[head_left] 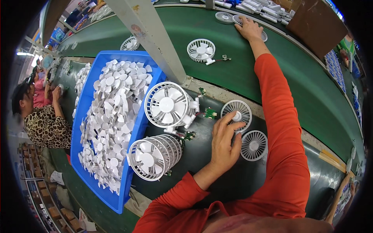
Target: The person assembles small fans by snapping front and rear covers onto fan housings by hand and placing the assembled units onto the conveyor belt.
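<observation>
My left hand is over the work table, its fingers apart and touching a white round fan grille. A second fan grille lies close beside its thumb. My right arm reaches across the green belt, and my right hand has its fingers curled over another fan grille at the far edge. Grilles lie on both sides of it, one at its left and one partly hidden behind the wrist. Two white fan housings with blades, one above a stack of ring frames, stand left of my left hand.
A blue bin heaped with white fan blades stands at the left. Green circuit boards lie by the housings. Another fan housing sits on the belt. A metal post rises between. People work at the far left.
</observation>
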A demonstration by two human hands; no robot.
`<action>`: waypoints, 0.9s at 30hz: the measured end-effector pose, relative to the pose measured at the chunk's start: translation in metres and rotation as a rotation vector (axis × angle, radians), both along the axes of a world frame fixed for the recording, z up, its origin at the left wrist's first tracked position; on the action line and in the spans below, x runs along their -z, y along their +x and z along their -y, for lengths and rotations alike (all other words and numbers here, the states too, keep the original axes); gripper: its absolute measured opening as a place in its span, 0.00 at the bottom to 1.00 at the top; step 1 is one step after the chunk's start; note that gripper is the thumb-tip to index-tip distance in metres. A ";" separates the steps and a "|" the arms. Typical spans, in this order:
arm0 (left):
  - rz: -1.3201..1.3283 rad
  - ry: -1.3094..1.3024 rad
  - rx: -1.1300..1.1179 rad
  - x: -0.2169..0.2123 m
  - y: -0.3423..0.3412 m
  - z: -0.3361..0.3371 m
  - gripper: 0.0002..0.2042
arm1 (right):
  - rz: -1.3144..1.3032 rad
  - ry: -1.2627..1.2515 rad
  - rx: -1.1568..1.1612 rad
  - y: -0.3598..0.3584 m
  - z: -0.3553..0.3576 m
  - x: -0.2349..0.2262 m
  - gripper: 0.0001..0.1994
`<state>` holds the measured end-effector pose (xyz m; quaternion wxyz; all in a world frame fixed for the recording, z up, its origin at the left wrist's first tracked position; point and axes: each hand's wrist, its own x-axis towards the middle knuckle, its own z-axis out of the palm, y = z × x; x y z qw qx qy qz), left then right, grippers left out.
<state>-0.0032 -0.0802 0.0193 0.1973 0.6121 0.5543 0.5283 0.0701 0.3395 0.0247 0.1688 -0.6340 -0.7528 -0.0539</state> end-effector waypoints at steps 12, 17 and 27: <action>0.024 0.056 -0.050 0.009 0.003 -0.007 0.20 | -0.281 -0.185 -0.729 0.107 0.235 -0.024 0.22; 0.046 0.085 -0.093 0.009 -0.004 -0.005 0.20 | -0.425 -0.630 -0.853 0.095 0.260 -0.071 0.14; -0.036 0.031 0.007 0.004 0.012 -0.002 0.14 | -0.025 0.033 -0.317 0.030 -0.017 0.006 0.27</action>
